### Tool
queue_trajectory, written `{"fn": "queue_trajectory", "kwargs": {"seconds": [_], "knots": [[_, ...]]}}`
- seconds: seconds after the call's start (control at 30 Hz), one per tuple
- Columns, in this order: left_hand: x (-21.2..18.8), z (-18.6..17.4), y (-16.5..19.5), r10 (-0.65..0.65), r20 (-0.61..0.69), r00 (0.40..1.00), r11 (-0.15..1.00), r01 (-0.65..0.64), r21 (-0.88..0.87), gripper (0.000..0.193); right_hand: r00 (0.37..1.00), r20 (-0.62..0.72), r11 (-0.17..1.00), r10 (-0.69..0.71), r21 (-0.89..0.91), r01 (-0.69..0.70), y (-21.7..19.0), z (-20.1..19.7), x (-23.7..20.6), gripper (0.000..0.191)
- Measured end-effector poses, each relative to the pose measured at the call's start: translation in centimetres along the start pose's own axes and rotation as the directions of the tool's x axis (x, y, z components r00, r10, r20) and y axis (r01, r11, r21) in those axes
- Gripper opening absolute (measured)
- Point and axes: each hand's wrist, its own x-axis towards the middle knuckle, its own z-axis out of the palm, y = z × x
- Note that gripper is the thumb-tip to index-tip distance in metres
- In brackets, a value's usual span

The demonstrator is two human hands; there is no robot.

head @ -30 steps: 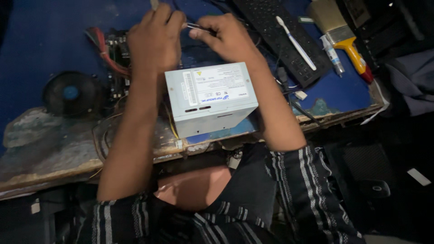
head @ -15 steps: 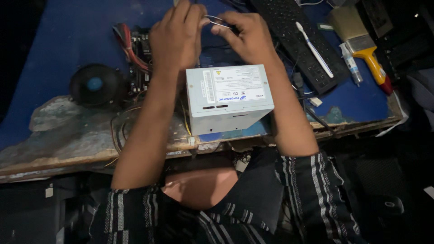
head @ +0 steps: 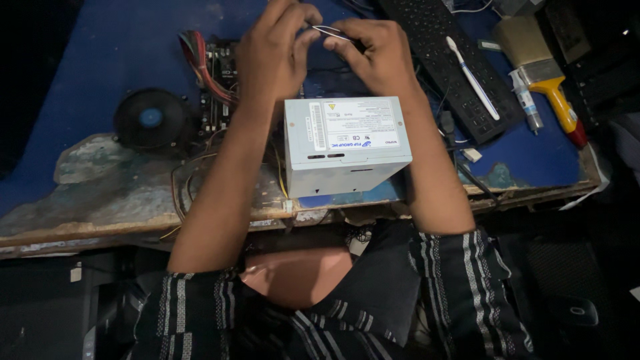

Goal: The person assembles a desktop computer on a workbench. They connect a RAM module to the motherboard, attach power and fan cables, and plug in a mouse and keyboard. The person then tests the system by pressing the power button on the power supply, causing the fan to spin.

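Two hands meet at the top centre of the frame — the left hand [head: 277, 50] and right hand [head: 373, 57] each pinch an end of a thin wire [head: 328, 31] between closed fingertips, just above the grey box [head: 343, 143] at the table [head: 100, 193] edge — fan [head: 150, 120] at left.

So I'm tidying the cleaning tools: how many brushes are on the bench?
2. A white toothbrush lies on the black keyboard, and a yellow-handled paintbrush lies at the bench's right end. Others may be hidden beyond the frame's edges.
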Motion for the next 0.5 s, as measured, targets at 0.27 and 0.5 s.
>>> {"fn": "queue_trajectory", "kwargs": {"seconds": [0.27, 0.5], "knots": [[-0.7, 0.5, -0.7, -0.040, 0.011, 0.999, 0.999, 0.040, 0.006, 0.008, 0.999, 0.024, 1.000, -0.023, 0.016, 0.022, 0.6, 0.0, -0.4, 0.018], [-1.3, 2.0, -2.4, -0.118, 0.001, 0.993, 0.987, 0.117, 0.109, 0.023, 0.995, 0.080, 0.987, 0.051, 0.148, -0.063, 0.1, 0.2, -0.6, 0.013]]}}
